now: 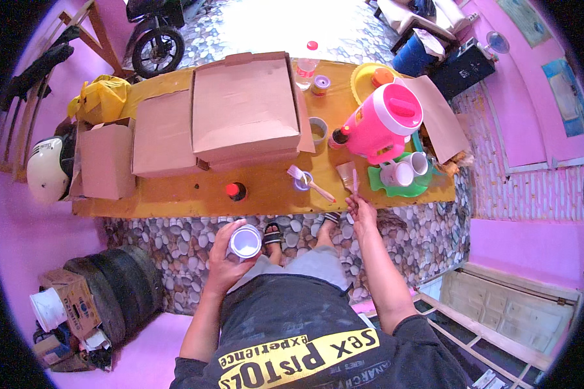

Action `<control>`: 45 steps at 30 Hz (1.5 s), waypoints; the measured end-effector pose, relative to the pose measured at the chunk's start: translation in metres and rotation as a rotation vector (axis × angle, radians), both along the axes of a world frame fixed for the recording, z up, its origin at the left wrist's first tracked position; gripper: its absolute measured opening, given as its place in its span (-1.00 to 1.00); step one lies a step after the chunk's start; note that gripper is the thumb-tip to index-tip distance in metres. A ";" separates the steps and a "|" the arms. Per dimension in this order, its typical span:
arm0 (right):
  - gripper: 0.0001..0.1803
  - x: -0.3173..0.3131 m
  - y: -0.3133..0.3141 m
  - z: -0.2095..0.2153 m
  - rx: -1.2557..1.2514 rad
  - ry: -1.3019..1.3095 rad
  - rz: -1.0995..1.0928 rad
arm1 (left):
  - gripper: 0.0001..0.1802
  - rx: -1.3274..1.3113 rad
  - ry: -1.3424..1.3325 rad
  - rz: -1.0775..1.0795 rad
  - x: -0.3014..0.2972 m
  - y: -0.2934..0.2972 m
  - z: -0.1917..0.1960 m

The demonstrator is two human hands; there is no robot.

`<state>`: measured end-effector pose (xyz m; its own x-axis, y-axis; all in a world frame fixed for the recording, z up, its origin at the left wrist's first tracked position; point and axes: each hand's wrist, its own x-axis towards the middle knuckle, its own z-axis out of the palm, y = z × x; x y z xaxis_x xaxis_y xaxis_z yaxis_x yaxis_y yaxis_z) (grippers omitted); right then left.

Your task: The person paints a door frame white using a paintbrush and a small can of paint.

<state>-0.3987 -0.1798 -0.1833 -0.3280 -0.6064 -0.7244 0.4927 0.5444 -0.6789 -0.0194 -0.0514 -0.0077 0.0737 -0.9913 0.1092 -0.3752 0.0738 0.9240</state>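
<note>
In front of my waist, my left hand [225, 257] is wrapped round the side of a small round can [245, 242] with a pale grey-white top; whether that is paint inside or a lid, I cannot tell. At the table's near edge, the fingers of my right hand [362, 212] are closed at the lower end of a flat wide paintbrush [348, 177], whose bristle end points away from me. Left of it, a smaller brush with a wooden handle [320, 190] rests across a round white-and-purple lid or ring [302, 181]. A small dark bottle with a red cap [235, 191] stands farther left.
Cardboard boxes [243, 104] fill the left half of the yellow table [266, 205]. On the right stand a pink jug [384, 123] and a green tray [396, 188] with white cups [397, 174]. A roll of tape [317, 129] and a clear bottle [307, 67] stand behind.
</note>
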 end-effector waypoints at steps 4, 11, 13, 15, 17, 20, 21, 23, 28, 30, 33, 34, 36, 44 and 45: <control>-0.67 0.004 -0.003 0.001 0.040 0.131 0.162 | -0.13 -0.021 0.013 -0.012 -0.001 -0.001 0.003; -0.57 0.036 0.008 0.008 -0.399 0.843 0.517 | -0.11 -0.043 -0.039 -0.034 0.002 -0.002 0.001; -0.45 0.056 0.002 0.011 -0.484 0.945 0.602 | -0.11 -0.071 -0.064 -0.049 0.002 -0.004 0.003; -0.43 0.057 -0.008 -0.007 -0.398 0.712 0.601 | -0.10 -0.037 -0.014 -0.044 -0.002 -0.006 0.008; -0.40 0.060 -0.012 -0.018 -0.321 0.469 0.605 | -0.11 -0.063 -0.040 -0.056 -0.001 -0.010 0.013; -0.47 0.065 -0.011 -0.014 -0.374 0.408 0.640 | -0.12 -0.048 -0.025 -0.067 0.002 -0.009 0.006; -0.53 0.067 -0.010 -0.006 -0.355 0.384 0.674 | -0.12 -0.065 -0.034 -0.064 0.003 -0.009 0.007; -0.59 0.069 -0.009 -0.002 -0.354 0.360 0.692 | -0.13 -0.082 -0.047 -0.091 0.003 -0.015 0.013; -0.67 0.066 -0.004 0.010 -0.337 0.317 0.696 | -0.14 -0.107 -0.065 -0.131 0.000 -0.022 0.015; -0.67 0.063 -0.003 0.016 -0.358 0.253 0.663 | -0.14 -0.129 -0.070 -0.166 0.000 -0.029 0.015; -0.67 0.062 0.006 0.044 -0.377 0.257 0.610 | -0.14 -0.147 -0.072 -0.204 0.000 -0.034 0.019; -0.67 0.057 0.014 0.050 -0.377 0.258 0.597 | -0.14 -0.126 -0.052 -0.218 -0.002 -0.034 0.018; -0.66 0.044 0.029 0.064 -0.374 0.254 0.568 | -0.16 -0.127 0.010 -0.258 -0.008 -0.038 0.013; -0.70 0.010 0.098 0.146 -0.500 0.040 0.068 | -0.24 -0.100 0.090 -0.447 -0.037 -0.062 0.026; -0.70 0.001 0.105 0.152 -0.512 0.049 0.040 | -0.24 -0.113 0.090 -0.476 -0.044 -0.069 0.027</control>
<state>-0.3974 -0.0744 -0.0314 -0.3238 -0.8921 -0.3152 0.4390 0.1535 -0.8853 -0.0630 -0.1201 0.0190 -0.3705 -0.8995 0.2315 -0.1944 0.3188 0.9277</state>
